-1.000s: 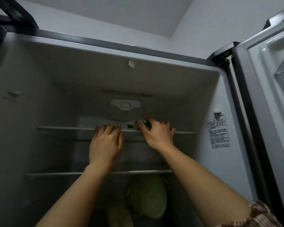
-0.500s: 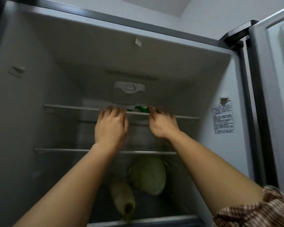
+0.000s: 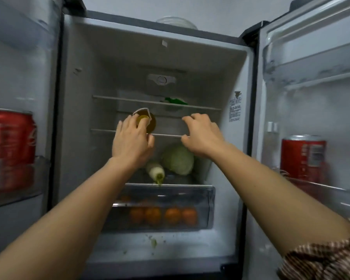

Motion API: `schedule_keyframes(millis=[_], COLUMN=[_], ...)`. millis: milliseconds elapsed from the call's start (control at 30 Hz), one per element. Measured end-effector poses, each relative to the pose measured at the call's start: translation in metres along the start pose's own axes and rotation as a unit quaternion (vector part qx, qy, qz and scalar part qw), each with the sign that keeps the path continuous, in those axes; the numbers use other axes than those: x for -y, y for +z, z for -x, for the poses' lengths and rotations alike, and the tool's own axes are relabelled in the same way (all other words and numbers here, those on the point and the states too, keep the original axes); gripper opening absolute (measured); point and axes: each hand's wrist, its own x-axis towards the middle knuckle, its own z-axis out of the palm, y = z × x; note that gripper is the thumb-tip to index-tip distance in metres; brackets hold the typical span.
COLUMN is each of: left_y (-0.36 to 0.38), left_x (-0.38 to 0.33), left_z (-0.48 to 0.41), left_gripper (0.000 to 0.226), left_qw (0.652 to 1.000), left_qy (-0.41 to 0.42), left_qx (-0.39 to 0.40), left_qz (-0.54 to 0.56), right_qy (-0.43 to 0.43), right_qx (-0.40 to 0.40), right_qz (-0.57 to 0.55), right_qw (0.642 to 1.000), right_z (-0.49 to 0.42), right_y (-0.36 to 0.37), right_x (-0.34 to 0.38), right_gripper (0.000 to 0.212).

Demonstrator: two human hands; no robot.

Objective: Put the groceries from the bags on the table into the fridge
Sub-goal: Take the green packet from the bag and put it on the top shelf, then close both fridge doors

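Observation:
The fridge (image 3: pixel 85 81) stands open in front of me. My left hand (image 3: pixel 131 141) is closed around the yellow cap end of an amber bottle (image 3: pixel 151 123) that lies on its side on the second shelf (image 3: pixel 103 130). My right hand (image 3: pixel 200 134) hovers at that shelf's front edge to the right, fingers curled apart and holding nothing. A green packet (image 3: pixel 176 101) lies on the top shelf (image 3: pixel 117 98). Below the hands sit a pale green cabbage (image 3: pixel 178 159) and a white radish (image 3: pixel 155 171).
A clear drawer (image 3: pixel 209 207) under the vegetables holds several oranges (image 3: pixel 163 216). Red cans stand in the left door rack (image 3: pixel 10 136) and the right door rack (image 3: pixel 302 156). Green crumbs lie on the floor of the compartment below the drawer. A bowl (image 3: pixel 176 21) sits on top of the fridge.
Both hands have dropped from the top shelf to the second shelf, leaving the green packet up there. My left hand now grips the amber bottle. My view has pulled back and down.

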Motion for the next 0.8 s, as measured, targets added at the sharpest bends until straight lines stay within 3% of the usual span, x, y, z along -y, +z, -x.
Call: schedule_keyframes(millis=[267,433,700,800], left_y=[-0.088,-0.142,-0.208,-0.226], left_x=[-0.031,-0.037,-0.007,0.009], left_z=[0.120,0.164,0.205,0.210], left_gripper=[0.054,0.055,0.071,0.074], left_qw=[0.997,0.991,0.971,0.965], left_qy=[-0.019,-0.042,-0.112,-0.128], left_qx=[0.038,0.067,0.086,0.095], left_qz=[-0.071,-0.110,-0.192,-0.208], right_qy=[-0.020,0.016,0.095,0.144], right_qx=[-0.049,-0.024,0.067,0.054], right_qz=[0.011,0.060,0.109,0.084], right_qw=[0.999,0.998,0.987,0.984], right_z=[0.147,0.203,0.250,0.253], right_y=[-0.048,-0.086,-0.101,-0.105], right_x=[-0.010,-0.025,-0.046,-0.055], right_gripper=[0.046,0.041,0.070,0.068])
